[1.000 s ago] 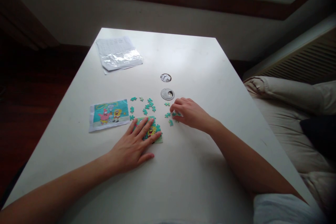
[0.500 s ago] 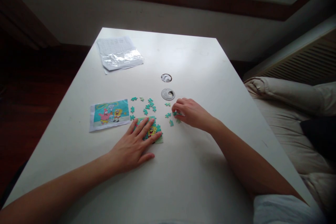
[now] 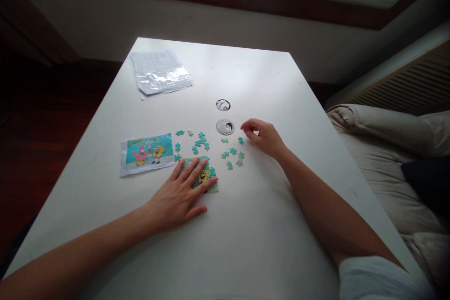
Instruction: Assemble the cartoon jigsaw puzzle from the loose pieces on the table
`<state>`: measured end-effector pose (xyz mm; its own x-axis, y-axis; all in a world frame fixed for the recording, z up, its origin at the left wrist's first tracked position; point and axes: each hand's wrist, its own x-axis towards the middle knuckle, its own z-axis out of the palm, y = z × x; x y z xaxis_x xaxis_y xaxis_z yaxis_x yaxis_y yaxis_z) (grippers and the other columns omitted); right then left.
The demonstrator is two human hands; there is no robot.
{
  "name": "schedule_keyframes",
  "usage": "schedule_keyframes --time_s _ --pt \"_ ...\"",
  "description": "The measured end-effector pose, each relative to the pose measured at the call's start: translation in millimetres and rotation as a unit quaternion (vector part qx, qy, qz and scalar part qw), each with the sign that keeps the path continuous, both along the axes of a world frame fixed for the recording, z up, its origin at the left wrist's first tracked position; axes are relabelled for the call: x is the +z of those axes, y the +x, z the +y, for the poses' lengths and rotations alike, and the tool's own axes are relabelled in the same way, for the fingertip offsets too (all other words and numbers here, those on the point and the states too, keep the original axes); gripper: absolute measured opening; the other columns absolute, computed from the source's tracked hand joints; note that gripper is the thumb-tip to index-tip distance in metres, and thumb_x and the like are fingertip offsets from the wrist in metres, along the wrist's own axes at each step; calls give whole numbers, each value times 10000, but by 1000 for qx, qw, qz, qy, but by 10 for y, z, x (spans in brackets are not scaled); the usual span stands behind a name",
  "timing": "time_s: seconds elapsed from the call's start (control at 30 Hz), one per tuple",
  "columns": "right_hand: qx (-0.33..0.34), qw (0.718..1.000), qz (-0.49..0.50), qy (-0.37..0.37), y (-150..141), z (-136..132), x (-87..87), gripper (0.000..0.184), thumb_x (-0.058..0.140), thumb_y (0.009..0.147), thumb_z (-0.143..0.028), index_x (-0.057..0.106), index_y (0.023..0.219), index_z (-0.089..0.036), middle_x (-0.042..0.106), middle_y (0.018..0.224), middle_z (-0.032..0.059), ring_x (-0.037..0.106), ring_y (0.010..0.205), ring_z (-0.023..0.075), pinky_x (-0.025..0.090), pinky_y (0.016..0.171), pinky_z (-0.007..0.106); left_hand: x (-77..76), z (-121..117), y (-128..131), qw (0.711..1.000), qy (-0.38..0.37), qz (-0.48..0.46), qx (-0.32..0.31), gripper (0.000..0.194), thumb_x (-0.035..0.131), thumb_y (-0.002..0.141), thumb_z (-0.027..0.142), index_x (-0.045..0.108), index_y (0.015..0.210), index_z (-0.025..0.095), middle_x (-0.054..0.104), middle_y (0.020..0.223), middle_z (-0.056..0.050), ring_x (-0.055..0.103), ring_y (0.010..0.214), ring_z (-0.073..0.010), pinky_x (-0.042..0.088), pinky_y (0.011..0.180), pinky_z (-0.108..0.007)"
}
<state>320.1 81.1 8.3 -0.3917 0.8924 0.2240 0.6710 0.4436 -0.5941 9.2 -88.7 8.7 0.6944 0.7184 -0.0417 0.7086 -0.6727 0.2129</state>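
Observation:
My left hand (image 3: pixel 179 192) lies flat with its fingers spread over a partly joined jigsaw puzzle (image 3: pixel 213 188), hiding much of its cartoon picture. A yellow cartoon face shows between the fingers. My right hand (image 3: pixel 262 136) is just right of the loose pieces, its fingers curled in towards the thumb; whether a small piece is inside them is hidden. The nearest puzzle piece (image 3: pixel 241 140) lies just left of that hand. Below it is a cluster of several green-teal pieces (image 3: pixel 233 151). More loose pieces (image 3: pixel 198 143) lie above the joined part.
A cartoon picture card in a clear sleeve (image 3: pixel 149 155) lies left of the puzzle. Papers in a plastic sleeve (image 3: pixel 160 72) rest at the white table's (image 3: pixel 253 84) far left. Beyond the pieces are a round hole (image 3: pixel 223 105) and a metal grommet (image 3: pixel 225 126). A cushioned seat (image 3: pixel 369 150) stands right.
My right hand has moved away from me and to the right, off the loose pieces, uncovering several of them. The left hand has stayed on the puzzle.

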Motion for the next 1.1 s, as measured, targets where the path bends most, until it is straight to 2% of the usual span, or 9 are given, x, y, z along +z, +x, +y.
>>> schedule_keyframes --time_s 0.07,0.17,0.33,0.5,0.67,0.83,0.97,1.1 --pt "-27 1000 -2 7 45 52 -91 169 561 876 -219 715 946 -210 691 836 31 582 730 178 459 724 321 12 2 4 1000 0 -1 0 666 395 1009 628 247 1601 361 60 1710 -96 43 1574 -350 40 1239 -601" --pt "-1 1000 -7 -9 83 81 -128 168 575 886 -251 723 949 -204 671 851 38 561 710 168 455 698 312 22 7 12 1000 -5 -3 -7 659 402 1011 615 258 1599 354 60 1709 -100 39 1574 -349 46 1239 -603" --pt "107 992 -14 -68 133 82 23 210 636 890 -339 729 1028 -212 636 923 49 573 745 157 480 713 296 5 20 16 1000 -11 -9 -14 650 405 1013 608 272 1595 353 63 1708 -99 64 1571 -357 42 1241 -602" --pt "144 985 -46 -83 177 86 133 266 689 869 -383 730 1066 -210 605 1009 74 570 805 170 499 753 312 -8 34 4 1000 -12 -13 -13 655 421 1009 604 271 1595 351 60 1709 -92 67 1569 -366 50 1240 -610" --pt "150 983 -70 -84 200 103 118 256 708 859 -365 734 1075 -230 582 1007 79 559 827 188 496 774 332 -2 67 -2 999 -10 -26 -18 632 434 1021 548 299 1586 300 157 1697 -94 129 1566 -329 93 1255 -581" --pt "148 983 -74 -77 194 96 95 239 706 869 -371 730 1071 -246 572 1007 84 544 831 202 483 786 352 28 73 14 998 9 -67 -13 520 477 1023 437 439 1505 245 325 1641 -105 261 1526 -314 165 1258 -556" --pt "150 983 -71 -76 175 75 109 223 690 885 -376 729 1062 -247 561 986 82 536 838 207 475 792 359 46 122 -17 991 42 -116 42 370 486 1021 346 570 1362 231 518 1501 -95 424 1417 -288 253 1230 -528" --pt "154 984 -60 -72 173 84 97 205 683 890 -362 723 1054 -246 557 988 78 532 833 202 472 786 356 32 283 -156 969 80 -144 182 272 508 998 293 643 1228 238 634 1299 -75 556 1215 -279 420 1070 -482"
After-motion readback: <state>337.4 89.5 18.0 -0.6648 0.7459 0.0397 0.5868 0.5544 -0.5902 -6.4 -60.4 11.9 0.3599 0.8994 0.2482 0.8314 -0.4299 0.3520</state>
